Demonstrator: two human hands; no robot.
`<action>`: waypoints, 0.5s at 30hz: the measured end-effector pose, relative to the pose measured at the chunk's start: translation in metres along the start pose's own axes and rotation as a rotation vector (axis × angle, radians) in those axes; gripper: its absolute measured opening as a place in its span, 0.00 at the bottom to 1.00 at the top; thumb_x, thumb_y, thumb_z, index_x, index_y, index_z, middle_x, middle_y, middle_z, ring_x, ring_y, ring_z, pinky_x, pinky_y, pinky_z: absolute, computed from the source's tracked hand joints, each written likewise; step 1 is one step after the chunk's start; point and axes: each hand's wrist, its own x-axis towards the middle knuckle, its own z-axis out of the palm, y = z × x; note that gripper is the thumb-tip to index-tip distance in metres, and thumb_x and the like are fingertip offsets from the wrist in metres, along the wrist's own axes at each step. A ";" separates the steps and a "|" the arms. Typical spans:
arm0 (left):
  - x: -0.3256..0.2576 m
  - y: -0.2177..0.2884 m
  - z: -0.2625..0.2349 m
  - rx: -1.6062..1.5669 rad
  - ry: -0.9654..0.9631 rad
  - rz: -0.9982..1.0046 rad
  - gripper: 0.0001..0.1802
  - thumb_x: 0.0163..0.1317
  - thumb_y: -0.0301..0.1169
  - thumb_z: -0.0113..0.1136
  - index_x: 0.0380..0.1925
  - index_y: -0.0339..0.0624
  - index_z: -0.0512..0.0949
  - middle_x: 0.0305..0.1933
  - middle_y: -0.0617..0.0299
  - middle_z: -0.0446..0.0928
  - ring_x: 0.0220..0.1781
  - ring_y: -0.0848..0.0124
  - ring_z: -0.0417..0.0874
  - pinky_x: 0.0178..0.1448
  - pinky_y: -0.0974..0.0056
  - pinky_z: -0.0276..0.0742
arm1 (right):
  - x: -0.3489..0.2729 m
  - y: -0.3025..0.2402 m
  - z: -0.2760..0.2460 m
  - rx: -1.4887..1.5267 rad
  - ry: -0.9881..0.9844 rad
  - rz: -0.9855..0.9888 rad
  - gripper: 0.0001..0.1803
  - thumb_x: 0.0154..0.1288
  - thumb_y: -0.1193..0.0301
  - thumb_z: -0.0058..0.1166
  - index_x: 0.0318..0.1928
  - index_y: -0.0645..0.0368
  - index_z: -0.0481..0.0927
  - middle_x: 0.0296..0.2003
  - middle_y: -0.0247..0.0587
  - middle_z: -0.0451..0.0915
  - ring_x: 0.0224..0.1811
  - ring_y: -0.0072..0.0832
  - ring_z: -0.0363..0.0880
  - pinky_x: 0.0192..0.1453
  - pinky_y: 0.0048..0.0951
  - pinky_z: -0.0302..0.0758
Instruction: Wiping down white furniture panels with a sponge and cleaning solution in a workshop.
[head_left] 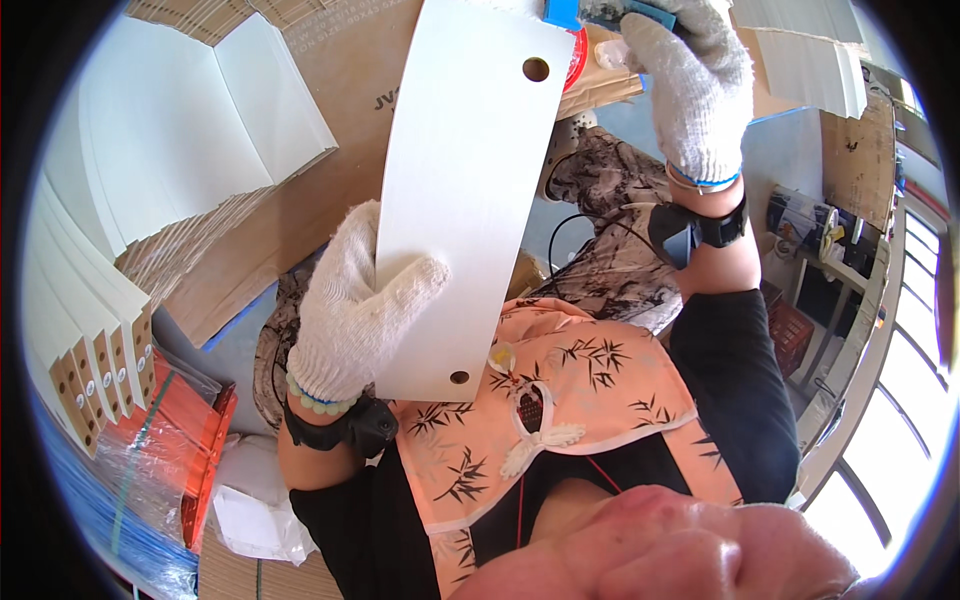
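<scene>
White panel (460,190) sits clamped in my gloved left hand (350,310), thumb across its face; my right hand (690,80) grips a blue tool (625,12). Steady hold matters, I judge.

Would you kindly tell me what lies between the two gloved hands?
In the head view, the white panel spans it: left hand grips its lower edge, right hand is at its top.

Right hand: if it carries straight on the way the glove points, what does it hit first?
The right hand points toward the top of the frame, already on a blue tool. Beyond lies brown cardboard; likely that first, though depth is unclear.
</scene>
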 end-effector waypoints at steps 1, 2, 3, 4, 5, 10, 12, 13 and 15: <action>-0.001 0.001 0.000 -0.001 0.002 -0.002 0.23 0.67 0.31 0.67 0.56 0.32 0.72 0.48 0.58 0.80 0.47 0.76 0.80 0.50 0.67 0.80 | 0.000 -0.002 -0.003 0.021 -0.039 0.049 0.15 0.64 0.86 0.55 0.51 0.67 0.81 0.45 0.40 0.83 0.48 0.27 0.84 0.55 0.28 0.79; -0.002 0.001 -0.001 -0.010 0.002 -0.008 0.23 0.67 0.31 0.67 0.56 0.32 0.72 0.47 0.58 0.80 0.47 0.76 0.80 0.50 0.67 0.79 | 0.000 -0.004 -0.005 0.041 -0.077 0.098 0.16 0.63 0.87 0.55 0.51 0.68 0.81 0.48 0.41 0.82 0.51 0.30 0.84 0.58 0.30 0.79; -0.002 0.001 -0.001 -0.018 0.002 -0.015 0.22 0.67 0.31 0.67 0.56 0.32 0.72 0.47 0.58 0.79 0.47 0.76 0.80 0.50 0.67 0.79 | 0.000 -0.005 -0.003 0.042 -0.078 0.099 0.16 0.63 0.87 0.55 0.51 0.68 0.81 0.48 0.41 0.82 0.51 0.30 0.84 0.58 0.30 0.79; -0.003 0.001 -0.001 -0.018 0.003 -0.016 0.22 0.67 0.31 0.67 0.56 0.32 0.72 0.47 0.58 0.79 0.47 0.76 0.80 0.50 0.67 0.79 | 0.000 -0.006 -0.002 0.060 -0.082 0.109 0.15 0.63 0.87 0.54 0.51 0.68 0.81 0.47 0.41 0.82 0.50 0.29 0.84 0.58 0.29 0.79; -0.004 0.000 0.000 -0.046 0.010 -0.019 0.22 0.67 0.30 0.67 0.56 0.32 0.72 0.47 0.58 0.79 0.47 0.76 0.80 0.50 0.68 0.79 | 0.000 -0.007 0.000 0.077 -0.087 0.118 0.15 0.63 0.86 0.54 0.50 0.68 0.81 0.47 0.41 0.82 0.49 0.29 0.84 0.58 0.29 0.78; -0.004 0.001 -0.001 -0.060 0.011 -0.010 0.21 0.67 0.29 0.66 0.56 0.32 0.72 0.47 0.58 0.80 0.47 0.77 0.80 0.50 0.68 0.79 | 0.001 -0.009 -0.002 -0.025 -0.109 0.074 0.15 0.62 0.86 0.54 0.49 0.68 0.82 0.46 0.41 0.82 0.49 0.28 0.84 0.58 0.29 0.78; -0.005 0.001 -0.002 -0.033 0.000 -0.020 0.21 0.67 0.29 0.66 0.56 0.32 0.72 0.47 0.58 0.80 0.46 0.77 0.80 0.50 0.68 0.79 | 0.001 -0.009 -0.002 -0.035 -0.111 0.072 0.15 0.62 0.86 0.54 0.49 0.68 0.82 0.45 0.41 0.81 0.48 0.28 0.84 0.58 0.29 0.78; -0.005 0.001 -0.002 -0.033 0.001 -0.019 0.21 0.67 0.29 0.66 0.56 0.32 0.72 0.47 0.58 0.80 0.46 0.77 0.80 0.50 0.68 0.79 | 0.001 -0.010 -0.001 -0.006 -0.121 0.071 0.15 0.62 0.86 0.54 0.49 0.67 0.82 0.45 0.40 0.81 0.48 0.27 0.83 0.57 0.29 0.78; -0.005 0.000 -0.002 0.000 0.013 0.006 0.21 0.67 0.30 0.67 0.56 0.33 0.73 0.47 0.58 0.80 0.46 0.77 0.80 0.50 0.68 0.79 | 0.001 -0.011 -0.001 0.023 -0.131 0.070 0.15 0.62 0.85 0.54 0.49 0.67 0.82 0.45 0.40 0.81 0.48 0.27 0.82 0.56 0.29 0.77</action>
